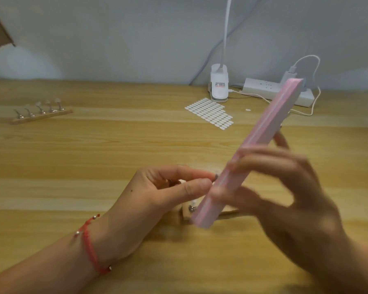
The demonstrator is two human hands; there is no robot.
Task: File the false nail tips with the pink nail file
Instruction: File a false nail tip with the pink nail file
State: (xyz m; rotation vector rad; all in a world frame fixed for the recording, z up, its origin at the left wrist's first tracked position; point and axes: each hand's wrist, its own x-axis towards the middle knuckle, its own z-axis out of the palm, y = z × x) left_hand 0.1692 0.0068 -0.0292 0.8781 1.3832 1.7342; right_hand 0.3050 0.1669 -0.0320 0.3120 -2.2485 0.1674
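My right hand (285, 187), blurred by motion, grips a long pink nail file (270, 124) held slanted, its top end to the upper right and its lower end near the table. My left hand (168, 187) pinches a small nail-tip stand between thumb and forefinger; the false nail tip (216, 174) at its end touches the file's edge. Under both hands lies a wooden holder base (187, 213) with a metal peg, mostly hidden.
A second wooden holder (40, 115) with several nail-tip stands sits at the far left. A sheet of white oval stickers (210, 113), a white clip lamp (219, 85) and a white power strip (270, 88) with cables stand at the back right of the wooden table (94, 155).
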